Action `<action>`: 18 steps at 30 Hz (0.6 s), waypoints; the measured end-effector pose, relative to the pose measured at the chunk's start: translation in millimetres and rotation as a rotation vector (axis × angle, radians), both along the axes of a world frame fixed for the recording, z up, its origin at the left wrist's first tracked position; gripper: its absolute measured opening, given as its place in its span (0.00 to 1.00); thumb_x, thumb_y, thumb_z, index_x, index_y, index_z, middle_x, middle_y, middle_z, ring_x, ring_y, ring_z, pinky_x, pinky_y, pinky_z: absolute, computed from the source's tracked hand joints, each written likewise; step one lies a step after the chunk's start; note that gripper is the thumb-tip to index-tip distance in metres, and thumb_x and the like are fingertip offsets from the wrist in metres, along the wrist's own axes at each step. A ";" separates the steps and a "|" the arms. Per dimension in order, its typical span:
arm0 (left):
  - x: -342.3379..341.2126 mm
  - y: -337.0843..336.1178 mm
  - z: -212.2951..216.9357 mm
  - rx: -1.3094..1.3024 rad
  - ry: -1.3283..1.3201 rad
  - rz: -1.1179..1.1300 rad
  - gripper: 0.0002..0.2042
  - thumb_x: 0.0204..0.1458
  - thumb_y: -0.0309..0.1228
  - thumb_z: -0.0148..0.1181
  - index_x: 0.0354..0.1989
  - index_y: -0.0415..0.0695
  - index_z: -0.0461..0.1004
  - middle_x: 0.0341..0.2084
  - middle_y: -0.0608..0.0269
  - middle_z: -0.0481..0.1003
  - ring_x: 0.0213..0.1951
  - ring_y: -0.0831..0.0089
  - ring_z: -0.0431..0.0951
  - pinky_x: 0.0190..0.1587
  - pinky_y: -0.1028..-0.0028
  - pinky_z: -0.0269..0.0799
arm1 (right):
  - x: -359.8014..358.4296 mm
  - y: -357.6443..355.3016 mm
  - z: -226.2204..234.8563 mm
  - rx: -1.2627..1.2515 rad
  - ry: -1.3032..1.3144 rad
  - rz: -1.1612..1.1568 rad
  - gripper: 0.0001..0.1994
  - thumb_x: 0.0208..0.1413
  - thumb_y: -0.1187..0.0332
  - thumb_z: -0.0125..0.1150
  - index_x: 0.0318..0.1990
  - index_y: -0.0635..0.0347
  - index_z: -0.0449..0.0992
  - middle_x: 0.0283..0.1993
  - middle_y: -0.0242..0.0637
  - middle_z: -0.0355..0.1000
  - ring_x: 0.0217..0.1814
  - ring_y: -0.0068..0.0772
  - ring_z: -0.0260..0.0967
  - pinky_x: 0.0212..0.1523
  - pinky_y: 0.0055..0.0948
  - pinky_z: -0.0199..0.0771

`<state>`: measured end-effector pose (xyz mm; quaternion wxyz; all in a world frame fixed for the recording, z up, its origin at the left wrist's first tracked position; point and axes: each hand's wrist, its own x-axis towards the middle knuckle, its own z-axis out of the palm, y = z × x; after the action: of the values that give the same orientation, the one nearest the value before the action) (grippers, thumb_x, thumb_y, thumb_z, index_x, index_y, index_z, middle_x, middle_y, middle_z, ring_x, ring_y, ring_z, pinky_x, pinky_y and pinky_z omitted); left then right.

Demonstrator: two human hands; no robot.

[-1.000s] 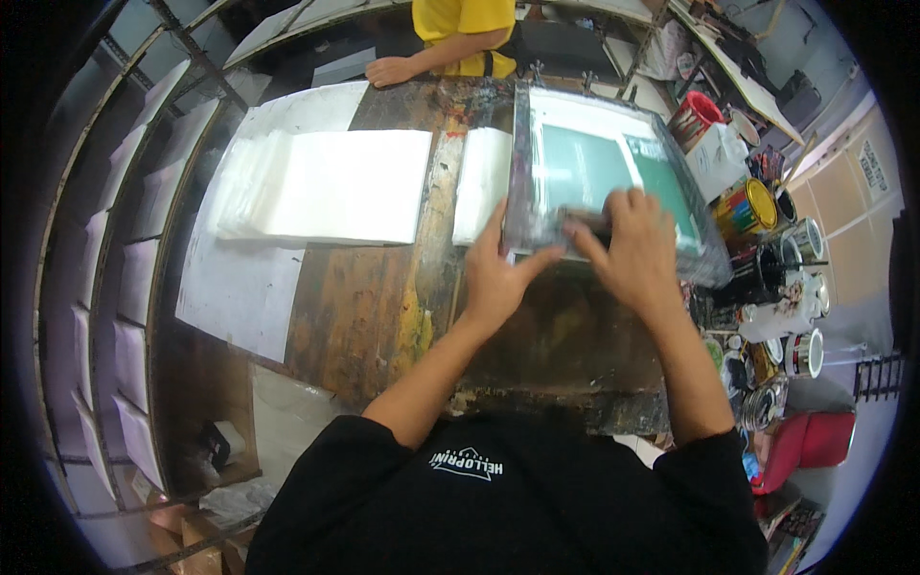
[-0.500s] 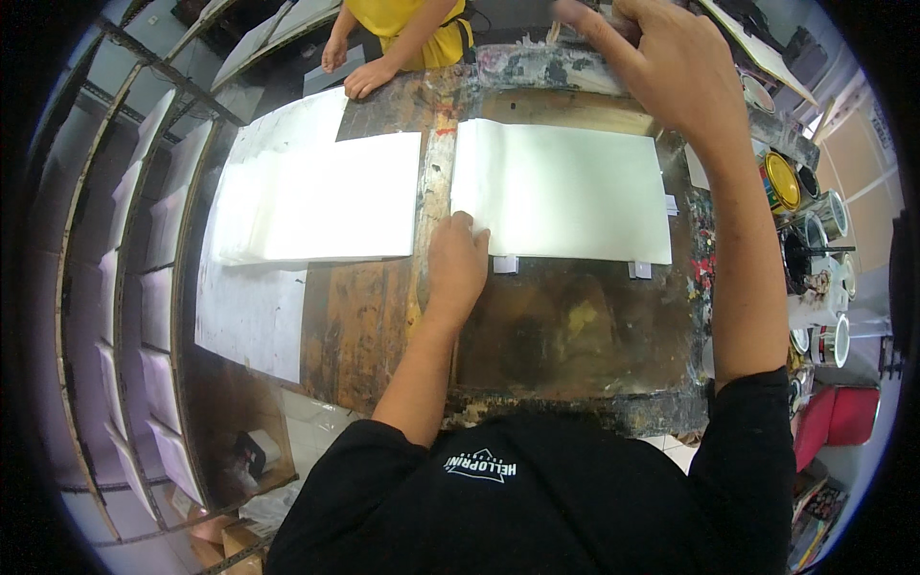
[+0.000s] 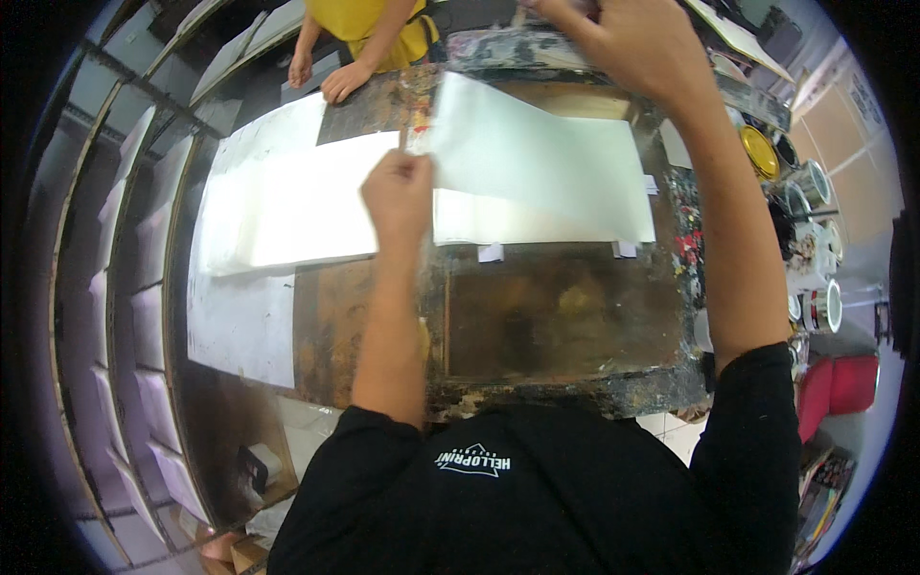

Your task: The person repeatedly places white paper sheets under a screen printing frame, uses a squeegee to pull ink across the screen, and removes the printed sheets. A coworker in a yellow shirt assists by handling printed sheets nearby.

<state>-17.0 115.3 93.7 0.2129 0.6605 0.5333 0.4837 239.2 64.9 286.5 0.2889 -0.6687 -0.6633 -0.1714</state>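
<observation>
My left hand (image 3: 398, 192) is closed at the near left corner of a thin white sheet (image 3: 537, 144). The sheet's left part is lifted and slightly blurred, and its far left corner stands up. Under it lies another flat white layer (image 3: 489, 222) on the dark board, against small white tabs (image 3: 491, 253) along the near edge. Left of the hand lies a stack of white sheets (image 3: 311, 206). My right hand (image 3: 647, 43) is raised over the far side of the table, its thumb stretched left; the fingers are cut off by the top edge.
A paint-crusted bar (image 3: 522, 48) crosses the table's far edge. Paint cans (image 3: 759, 150) crowd the right side. On the left stands a drying rack (image 3: 168, 316) with white pieces. Another person's hand (image 3: 347, 81) rests at the far left of the table (image 3: 565, 331).
My left hand has moved up and left and closed on the top sheet, lifting its left side off the layer below. My right hand stays raised at the far side.
</observation>
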 end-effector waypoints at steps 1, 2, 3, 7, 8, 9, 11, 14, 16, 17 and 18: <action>-21.2 13.9 -4.8 0.061 0.092 0.034 0.12 0.55 0.35 0.70 0.28 0.37 0.81 0.23 0.54 0.81 0.26 0.64 0.80 0.36 0.67 0.75 | 7.1 2.5 -5.9 0.014 -0.029 0.018 0.40 0.63 0.31 0.52 0.25 0.66 0.79 0.25 0.52 0.76 0.33 0.51 0.78 0.37 0.47 0.74; -45.2 26.4 -9.7 0.085 0.165 0.065 0.13 0.56 0.36 0.71 0.29 0.37 0.81 0.23 0.54 0.81 0.27 0.64 0.80 0.36 0.65 0.75 | 9.4 1.7 -8.2 0.038 -0.046 0.029 0.39 0.63 0.31 0.52 0.25 0.66 0.80 0.25 0.51 0.76 0.32 0.50 0.78 0.37 0.47 0.74; -67.7 38.6 -15.3 0.134 0.181 0.072 0.13 0.57 0.37 0.70 0.30 0.38 0.82 0.24 0.54 0.81 0.27 0.63 0.80 0.36 0.64 0.75 | 8.3 0.9 -10.3 0.059 -0.062 0.037 0.39 0.63 0.31 0.52 0.25 0.66 0.80 0.24 0.51 0.76 0.32 0.50 0.78 0.37 0.46 0.74; -124.4 75.6 -43.1 0.237 0.569 0.388 0.19 0.61 0.43 0.68 0.51 0.40 0.81 0.46 0.48 0.81 0.48 0.53 0.79 0.53 0.57 0.72 | 2.4 5.3 -7.5 -0.008 -0.086 0.058 0.39 0.64 0.31 0.51 0.25 0.65 0.82 0.22 0.48 0.76 0.29 0.48 0.78 0.36 0.45 0.74; -107.6 72.4 -43.0 0.319 0.540 0.339 0.21 0.61 0.42 0.69 0.55 0.40 0.79 0.50 0.45 0.79 0.52 0.51 0.77 0.58 0.56 0.70 | 3.7 5.9 -5.2 -0.018 -0.065 0.067 0.39 0.65 0.32 0.50 0.25 0.65 0.82 0.22 0.48 0.76 0.29 0.48 0.78 0.36 0.46 0.75; -85.7 65.1 -42.8 0.400 0.509 0.294 0.24 0.61 0.41 0.69 0.60 0.39 0.76 0.54 0.43 0.78 0.57 0.49 0.76 0.62 0.54 0.68 | 3.7 6.2 -3.9 -0.028 -0.045 0.078 0.40 0.65 0.32 0.49 0.25 0.65 0.82 0.21 0.47 0.76 0.28 0.49 0.77 0.36 0.46 0.75; -11.9 19.2 -40.1 0.311 0.308 0.006 0.26 0.61 0.38 0.70 0.64 0.40 0.75 0.58 0.41 0.77 0.64 0.45 0.73 0.69 0.53 0.65 | 0.2 6.8 0.9 -0.074 -0.037 0.057 0.40 0.65 0.31 0.48 0.25 0.65 0.81 0.22 0.48 0.76 0.28 0.49 0.78 0.36 0.47 0.75; 103.2 -54.5 -72.2 0.141 0.565 -0.594 0.26 0.69 0.45 0.55 0.73 0.50 0.69 0.75 0.49 0.61 0.76 0.46 0.56 0.77 0.37 0.43 | 3.6 5.0 13.6 -0.123 -0.061 -0.044 0.41 0.65 0.31 0.46 0.25 0.65 0.82 0.24 0.50 0.77 0.31 0.50 0.78 0.36 0.47 0.76; 141.8 -81.7 -107.6 0.218 0.710 -0.554 0.27 0.70 0.46 0.50 0.75 0.52 0.67 0.75 0.50 0.62 0.77 0.44 0.55 0.76 0.32 0.40 | 3.0 7.4 12.0 -0.089 -0.063 -0.015 0.41 0.65 0.30 0.45 0.25 0.65 0.83 0.26 0.51 0.78 0.32 0.50 0.79 0.37 0.47 0.76; 150.5 -91.0 -112.1 0.214 0.707 -0.565 0.27 0.71 0.46 0.49 0.75 0.52 0.66 0.76 0.50 0.61 0.77 0.43 0.54 0.76 0.31 0.40 | 7.7 4.5 12.3 -0.121 -0.031 -0.015 0.42 0.65 0.29 0.45 0.28 0.64 0.84 0.28 0.51 0.79 0.33 0.50 0.79 0.38 0.47 0.77; 157.1 -99.0 -116.7 0.209 0.702 -0.579 0.27 0.71 0.47 0.48 0.75 0.52 0.66 0.76 0.50 0.60 0.77 0.42 0.54 0.76 0.30 0.39 | 11.5 3.3 10.5 -0.107 -0.043 -0.039 0.41 0.65 0.29 0.45 0.29 0.64 0.84 0.28 0.51 0.79 0.33 0.50 0.79 0.38 0.47 0.77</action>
<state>140.2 16.2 -23.0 0.0783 0.9238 0.3152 0.2028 250.7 68.2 297.0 0.2350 -0.6921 -0.6646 -0.1554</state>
